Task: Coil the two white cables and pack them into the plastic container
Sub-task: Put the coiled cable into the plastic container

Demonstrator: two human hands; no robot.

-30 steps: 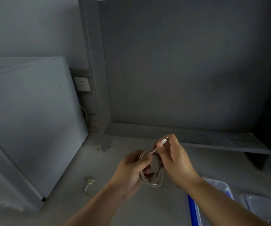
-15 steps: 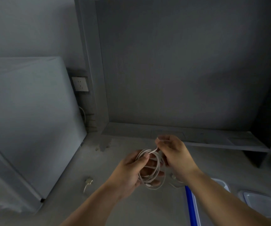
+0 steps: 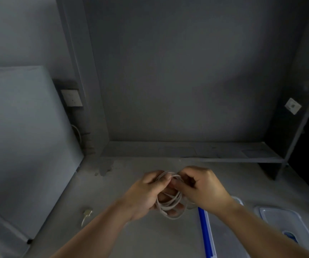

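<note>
— White cable (image 3: 169, 203), coiled in loops, sits clamped in the left hand (image 3: 146, 194); the right hand (image 3: 204, 189) pinches together on a strand at the top of the coil. What could spoil it?

— I judge the loops may spring open if either pinch loosens, since nothing ties them. The second cable (image 3: 86, 215) lies on the table (image 3: 140, 237), near left, apart from both hands.

— And room?

— The plastic container (image 3: 205, 231) with its blue edge lies just right of the coil, partly under the right forearm. A clear lid (image 3: 284, 222) rests further right. The far shelf (image 3: 187, 151) and the pale block (image 3: 25, 138) on the left stand well apart, so the middle is open.
</note>
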